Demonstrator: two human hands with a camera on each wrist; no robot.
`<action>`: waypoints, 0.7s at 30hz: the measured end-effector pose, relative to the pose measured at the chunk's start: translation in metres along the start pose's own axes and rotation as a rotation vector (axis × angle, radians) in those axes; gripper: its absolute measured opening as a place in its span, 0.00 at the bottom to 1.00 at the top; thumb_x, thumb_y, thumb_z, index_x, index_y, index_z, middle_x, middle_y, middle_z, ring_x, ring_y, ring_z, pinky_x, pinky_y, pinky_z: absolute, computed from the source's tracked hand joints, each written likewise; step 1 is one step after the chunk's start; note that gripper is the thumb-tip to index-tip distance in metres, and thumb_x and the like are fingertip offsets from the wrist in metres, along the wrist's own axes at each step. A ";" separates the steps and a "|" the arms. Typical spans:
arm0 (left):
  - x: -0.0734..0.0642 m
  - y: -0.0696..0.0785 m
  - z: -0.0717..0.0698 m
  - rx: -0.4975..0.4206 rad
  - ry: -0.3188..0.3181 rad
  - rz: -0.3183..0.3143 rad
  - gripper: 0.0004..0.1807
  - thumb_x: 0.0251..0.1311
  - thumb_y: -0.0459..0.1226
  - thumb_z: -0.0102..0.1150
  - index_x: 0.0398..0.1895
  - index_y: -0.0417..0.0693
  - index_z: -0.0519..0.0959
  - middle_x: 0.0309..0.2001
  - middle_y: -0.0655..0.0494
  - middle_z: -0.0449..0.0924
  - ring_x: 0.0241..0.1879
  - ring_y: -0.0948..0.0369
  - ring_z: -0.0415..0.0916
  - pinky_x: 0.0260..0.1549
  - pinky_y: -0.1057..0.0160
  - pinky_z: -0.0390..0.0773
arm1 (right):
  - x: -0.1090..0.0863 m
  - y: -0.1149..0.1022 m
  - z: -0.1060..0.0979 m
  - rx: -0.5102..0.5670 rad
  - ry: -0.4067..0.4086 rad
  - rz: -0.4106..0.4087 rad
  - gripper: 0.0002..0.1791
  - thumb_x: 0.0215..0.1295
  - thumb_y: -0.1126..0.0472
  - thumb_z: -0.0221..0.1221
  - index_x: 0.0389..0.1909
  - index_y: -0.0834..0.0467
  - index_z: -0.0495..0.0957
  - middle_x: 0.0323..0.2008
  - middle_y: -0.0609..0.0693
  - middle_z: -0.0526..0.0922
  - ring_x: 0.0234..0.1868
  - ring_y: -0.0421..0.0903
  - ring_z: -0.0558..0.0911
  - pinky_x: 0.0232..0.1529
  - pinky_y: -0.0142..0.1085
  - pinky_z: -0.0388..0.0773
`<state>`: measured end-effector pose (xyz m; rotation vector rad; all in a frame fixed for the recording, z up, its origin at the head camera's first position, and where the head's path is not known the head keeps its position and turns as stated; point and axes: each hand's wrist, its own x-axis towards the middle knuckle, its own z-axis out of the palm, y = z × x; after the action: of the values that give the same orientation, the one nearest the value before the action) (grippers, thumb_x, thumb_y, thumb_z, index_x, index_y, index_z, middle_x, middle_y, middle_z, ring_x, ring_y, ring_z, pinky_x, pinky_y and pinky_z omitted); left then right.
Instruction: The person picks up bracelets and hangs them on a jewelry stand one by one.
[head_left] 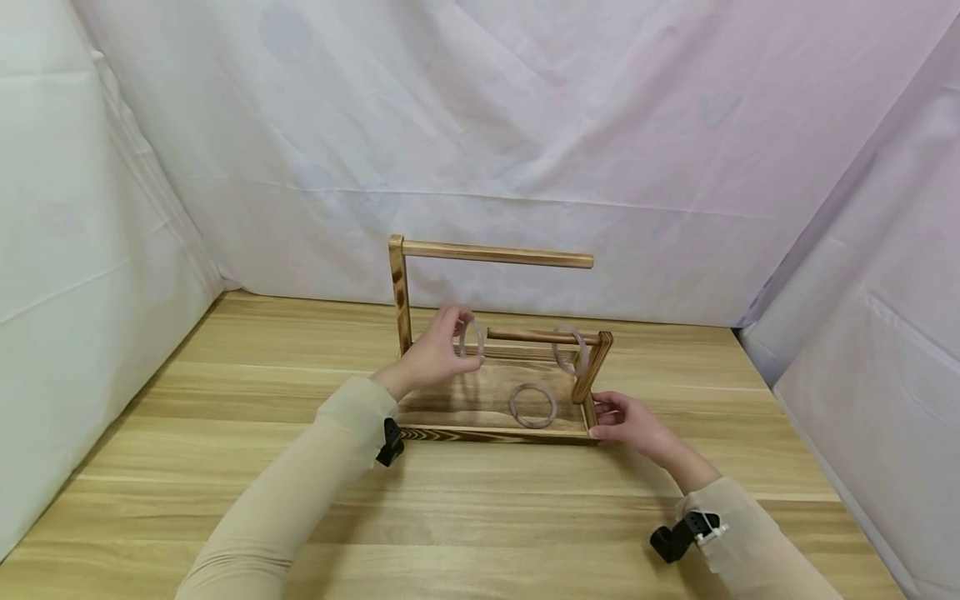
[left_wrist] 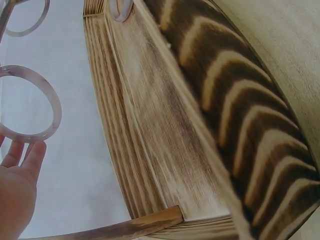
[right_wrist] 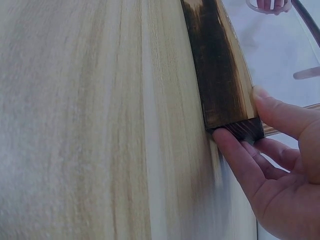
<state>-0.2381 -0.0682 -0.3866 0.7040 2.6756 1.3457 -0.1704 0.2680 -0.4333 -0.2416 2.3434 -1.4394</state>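
Note:
My left hand (head_left: 438, 350) pinches a pale, translucent bangle (left_wrist: 56, 107) upright between thumb and fingers. The bangle is just left of the free end of the lower rod (head_left: 525, 336) on a wooden jewelry stand (head_left: 487, 436). Around that same rod, near its post, hangs a second bangle (head_left: 584, 357). A third bangle (head_left: 512, 404) lies flat in the stand's tray base. At the tray's front right corner, my right hand (right_wrist: 280, 185) grips the wood, thumb on the upper edge and fingers against the end.
A longer upper rod (head_left: 498, 253) extends rightward from the tall left post (head_left: 401, 292), above the lower rod. The stand rests on a wood-grain table (head_left: 480, 517). White cloth (head_left: 480, 125) hangs behind and at both sides.

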 end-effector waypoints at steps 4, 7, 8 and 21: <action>0.000 0.002 -0.001 -0.005 0.010 0.007 0.37 0.50 0.40 0.64 0.62 0.40 0.60 0.59 0.44 0.60 0.59 0.49 0.65 0.60 0.53 0.70 | 0.000 0.000 0.000 -0.024 0.008 0.000 0.38 0.56 0.67 0.63 0.63 0.77 0.56 0.53 0.74 0.69 0.49 0.57 0.77 0.40 0.35 0.82; 0.000 0.003 -0.003 -0.018 0.015 0.018 0.35 0.50 0.40 0.64 0.60 0.41 0.60 0.58 0.44 0.61 0.59 0.49 0.65 0.61 0.53 0.68 | 0.000 0.000 0.000 -0.030 0.008 0.000 0.38 0.57 0.67 0.63 0.63 0.77 0.56 0.53 0.74 0.69 0.49 0.57 0.77 0.40 0.35 0.82; 0.000 0.004 -0.003 -0.025 0.016 0.018 0.34 0.50 0.39 0.64 0.59 0.42 0.61 0.58 0.44 0.61 0.59 0.48 0.65 0.62 0.53 0.68 | 0.000 0.000 0.000 -0.028 0.008 -0.001 0.38 0.57 0.67 0.63 0.63 0.77 0.56 0.53 0.74 0.69 0.49 0.57 0.77 0.40 0.35 0.82; 0.003 0.010 -0.003 -0.064 0.023 0.044 0.32 0.51 0.38 0.63 0.58 0.40 0.61 0.57 0.42 0.61 0.59 0.48 0.65 0.62 0.51 0.67 | -0.001 0.000 0.000 -0.001 -0.009 0.002 0.38 0.57 0.67 0.62 0.64 0.78 0.55 0.54 0.75 0.68 0.50 0.57 0.77 0.41 0.37 0.82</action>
<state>-0.2377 -0.0645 -0.3765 0.7490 2.6367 1.4510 -0.1701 0.2685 -0.4329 -0.2450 2.3365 -1.4333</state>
